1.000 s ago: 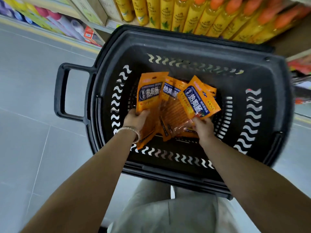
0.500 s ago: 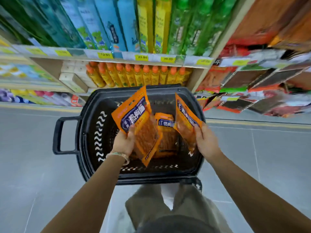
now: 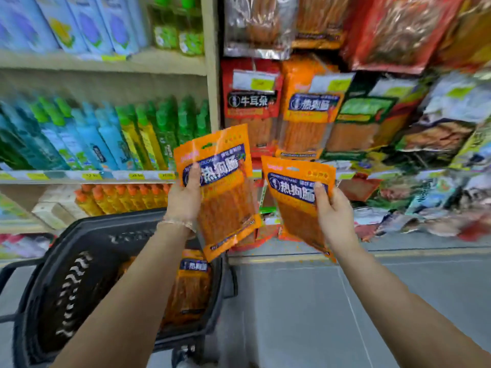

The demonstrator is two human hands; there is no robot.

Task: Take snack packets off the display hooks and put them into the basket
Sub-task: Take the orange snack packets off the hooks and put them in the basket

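My left hand (image 3: 183,197) grips an orange snack packet (image 3: 225,197) by its left edge, thumb across the blue label. My right hand (image 3: 334,219) grips a second orange packet (image 3: 295,205) the same way. Both packets are held upright at chest height in front of the hanging display. The black basket (image 3: 79,282) stands on the floor at lower left, under my left forearm, with at least one orange packet (image 3: 191,290) lying inside. More orange packets of the same kind (image 3: 308,120) hang on the display hooks, just above and between my hands.
Red packets (image 3: 251,107) hang left of the orange ones; green and other snack bags (image 3: 372,120) fill the display to the right. Shelves on the left carry green and blue bottles (image 3: 106,139) and orange-capped yellow bottles (image 3: 125,197). Grey tiled floor (image 3: 305,301) lies to the right of the basket.
Both hands have lifted a packet each up out of the basket to the height of the display. The view has swung up and right from the basket to the hanging snacks.
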